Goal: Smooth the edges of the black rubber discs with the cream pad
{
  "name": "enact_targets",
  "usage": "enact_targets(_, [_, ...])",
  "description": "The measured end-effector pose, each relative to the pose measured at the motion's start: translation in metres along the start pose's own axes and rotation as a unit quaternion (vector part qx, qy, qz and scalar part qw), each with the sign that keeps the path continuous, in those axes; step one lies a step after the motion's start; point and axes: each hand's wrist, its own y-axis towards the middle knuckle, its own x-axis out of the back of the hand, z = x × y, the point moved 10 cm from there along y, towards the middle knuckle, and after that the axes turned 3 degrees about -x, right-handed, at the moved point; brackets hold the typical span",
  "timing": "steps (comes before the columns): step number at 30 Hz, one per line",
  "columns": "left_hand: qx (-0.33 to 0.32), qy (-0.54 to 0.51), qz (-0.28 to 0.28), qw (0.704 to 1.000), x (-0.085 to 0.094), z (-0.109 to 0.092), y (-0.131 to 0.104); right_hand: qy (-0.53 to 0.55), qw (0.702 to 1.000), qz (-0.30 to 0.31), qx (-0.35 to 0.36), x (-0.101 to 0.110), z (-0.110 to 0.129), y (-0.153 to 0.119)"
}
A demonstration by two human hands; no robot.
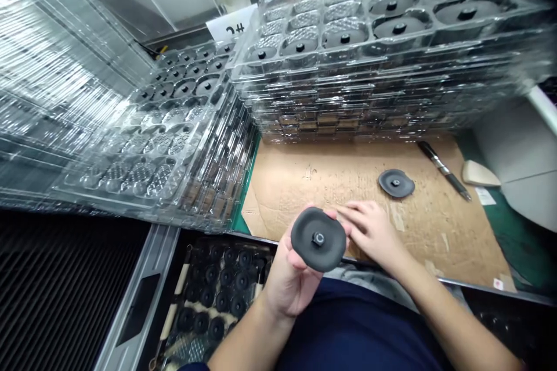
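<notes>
My left hand holds up a black rubber disc with a small hub in its middle, gripped at its edge by thumb and fingers. My right hand lies next to it, fingers spread flat and touching the disc's right edge, resting on the brown cardboard sheet. A second black disc lies alone on the cardboard, a little beyond my right hand.
Tall stacks of clear plastic trays with discs in their pockets stand at the back and at the left. A pen lies at the right. A bin of black discs sits below the bench edge.
</notes>
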Motion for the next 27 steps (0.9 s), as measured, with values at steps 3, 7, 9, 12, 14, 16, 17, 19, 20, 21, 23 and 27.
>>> enact_targets(3, [0.031, -0.014, 0.015, 0.999, -0.006, 0.005, -0.002, -0.021, 1.0, -0.024, 0.0, -0.012, -0.004, 0.002])
enact_targets(7, [0.033, 0.0, 0.035, 0.999, -0.004, 0.005, -0.003, 0.006, 1.0, -0.026, 0.008, 0.005, 0.022, -0.001])
enact_targets(9, [-0.018, 0.079, 0.045, 0.996, 0.0, -0.003, -0.003, 0.028, 0.999, -0.01, 0.02, 0.014, 0.039, -0.004])
enact_targets(12, [-0.145, 0.33, 0.072, 0.93, -0.001, -0.02, -0.005, 0.069, 0.997, -0.021, 0.013, 0.027, 0.05, -0.009])
enact_targets(14, [-0.2, 0.478, 0.101, 0.849, -0.009, -0.024, -0.009, 0.103, 0.993, -0.054, -0.02, 0.036, 0.045, -0.014])
enact_targets(16, [-0.217, 0.557, 0.121, 0.793, -0.012, -0.023, -0.012, 0.164, 0.982, -0.078, -0.054, 0.042, 0.038, -0.019])
enact_targets(17, [-0.213, 0.576, 0.125, 0.779, -0.012, -0.023, -0.012, 0.205, 0.974, -0.07, -0.064, 0.042, 0.037, -0.02])
enact_targets(19, [-0.2, 0.592, 0.122, 0.771, -0.01, -0.025, -0.013, 0.278, 0.958, -0.009, -0.069, 0.035, 0.043, -0.018])
enact_targets(20, [-0.192, 0.591, 0.12, 0.774, -0.009, -0.027, -0.014, 0.298, 0.951, 0.045, -0.067, 0.028, 0.049, -0.017])
enact_targets(21, [-0.185, 0.585, 0.117, 0.781, -0.008, -0.028, -0.014, 0.306, 0.944, 0.107, -0.067, 0.02, 0.057, -0.016])
enact_targets(23, [-0.166, 0.561, 0.112, 0.803, -0.006, -0.031, -0.016, 0.304, 0.925, 0.216, -0.071, 0.007, 0.07, -0.014])
enact_targets(27, [-0.115, 0.486, 0.118, 0.858, -0.006, -0.029, -0.019, 0.342, 0.869, 0.356, -0.043, -0.005, 0.094, -0.013])
